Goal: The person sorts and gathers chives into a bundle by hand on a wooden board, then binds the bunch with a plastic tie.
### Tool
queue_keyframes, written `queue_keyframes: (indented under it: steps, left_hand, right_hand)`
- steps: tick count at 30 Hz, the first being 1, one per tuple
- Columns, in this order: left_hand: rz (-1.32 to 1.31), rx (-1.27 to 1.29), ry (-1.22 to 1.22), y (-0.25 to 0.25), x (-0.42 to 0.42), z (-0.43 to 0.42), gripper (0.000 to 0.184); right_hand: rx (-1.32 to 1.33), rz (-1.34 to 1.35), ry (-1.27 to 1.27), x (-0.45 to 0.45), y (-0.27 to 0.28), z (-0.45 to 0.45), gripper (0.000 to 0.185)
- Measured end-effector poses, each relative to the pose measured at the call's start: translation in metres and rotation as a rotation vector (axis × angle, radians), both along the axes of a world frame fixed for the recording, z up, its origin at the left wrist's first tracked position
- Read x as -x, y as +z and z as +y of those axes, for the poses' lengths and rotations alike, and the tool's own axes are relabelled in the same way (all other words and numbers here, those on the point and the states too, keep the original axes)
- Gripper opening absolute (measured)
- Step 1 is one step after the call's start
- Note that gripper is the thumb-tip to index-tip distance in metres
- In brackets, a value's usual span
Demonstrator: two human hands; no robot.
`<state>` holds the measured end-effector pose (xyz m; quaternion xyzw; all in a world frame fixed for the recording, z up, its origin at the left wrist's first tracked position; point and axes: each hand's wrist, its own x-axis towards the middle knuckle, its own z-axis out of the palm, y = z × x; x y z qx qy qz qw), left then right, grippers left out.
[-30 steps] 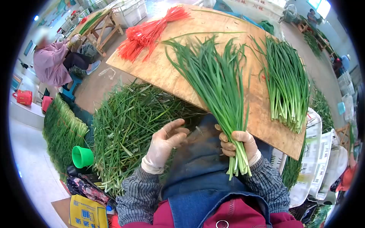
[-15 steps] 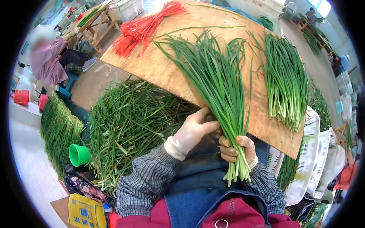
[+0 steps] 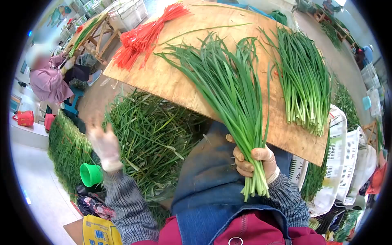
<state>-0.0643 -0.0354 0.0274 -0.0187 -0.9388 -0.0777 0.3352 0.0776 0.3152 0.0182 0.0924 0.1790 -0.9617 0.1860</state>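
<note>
My right hand (image 3: 264,162), gloved, is wrapped round the lower stems of a bunch of garlic chives (image 3: 241,100). The pale stem ends point down towards me, and the leaves fan out over the wooden board (image 3: 175,87). My left hand (image 3: 104,145), in a pale glove, is out to the left with fingers apart, a little blurred and holding nothing. It is beside a large heap of loose chives (image 3: 151,134). Another bunch of garlic chives (image 3: 304,79) lies on the board's right side.
Red ties (image 3: 141,38) lie at the board's far left corner. On the left are upright chives (image 3: 69,143), a green cup (image 3: 90,174) and a yellow bag (image 3: 100,230). White crates (image 3: 337,155) stand at right. A person (image 3: 49,79) sits at far left.
My left hand has left the bunch and swung left, its fingers spreading. My right hand keeps its hold on the chives. The view has shifted slightly.
</note>
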Motion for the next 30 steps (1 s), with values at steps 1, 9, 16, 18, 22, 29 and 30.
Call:
queue_keyframes:
  steps: [1,9,16,18,22,29,30]
  left_hand:
    - [-0.103,-0.123,-0.112,-0.003,-0.015,0.017,0.039]
    - [-1.177,-1.361,-0.909,0.051,-0.042,0.148,0.062]
    - [-1.26,-1.298,-0.679,0.037,-0.035,0.151,0.036]
    - [-1.354,-1.307,-0.597,0.001,-0.042,0.141,0.035]
    - [-1.45,-1.492,-0.479,-0.01,-0.054,0.135,0.037]
    - [-1.344,-1.643,-0.614,-0.038,-0.056,0.136,0.041]
    - [-1.383,-1.657,-0.607,-0.037,-0.055,0.136,0.044]
  right_hand:
    - [-0.103,0.009,-0.025,0.002,0.004,-0.004,0.055]
    - [-0.524,0.125,-0.174,0.026,0.051,-0.037,0.029]
    - [-0.377,-0.118,-0.065,0.023,0.0,-0.098,0.029]
    - [-0.262,-0.242,0.062,0.01,-0.028,-0.108,0.027]
    - [-0.285,-0.245,0.076,0.003,-0.039,-0.11,0.027]
    - [-0.593,-0.132,-0.097,0.015,-0.039,-0.066,0.054]
    - [-0.646,-0.158,-0.153,0.022,-0.037,-0.059,0.055]
